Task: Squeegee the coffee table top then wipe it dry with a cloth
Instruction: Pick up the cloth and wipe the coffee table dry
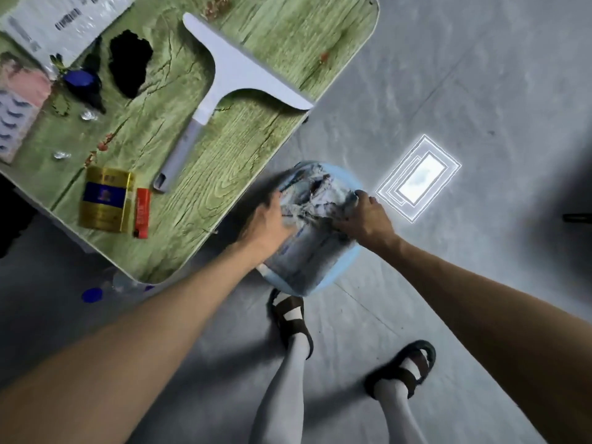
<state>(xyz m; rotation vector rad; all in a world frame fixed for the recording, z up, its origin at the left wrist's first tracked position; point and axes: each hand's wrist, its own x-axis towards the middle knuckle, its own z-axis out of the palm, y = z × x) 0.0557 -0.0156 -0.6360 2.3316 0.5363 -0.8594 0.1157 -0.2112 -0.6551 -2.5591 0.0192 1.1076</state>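
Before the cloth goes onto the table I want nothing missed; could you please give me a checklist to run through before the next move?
1. Cloth in hand: ok. The right hand grips the cloth; the left hand is on it, its grip blurred.
2. Squeegee out of hand: ok. The squeegee lies flat on the coffee table.
3. Wiping path free: not ok. The gold pack, the red lighter and other small items lie on the top.
4. Top squeegeed: cannot tell. No water shows.
5. Cloth lifted free: not ok. It lies over the light blue round object beside the table.
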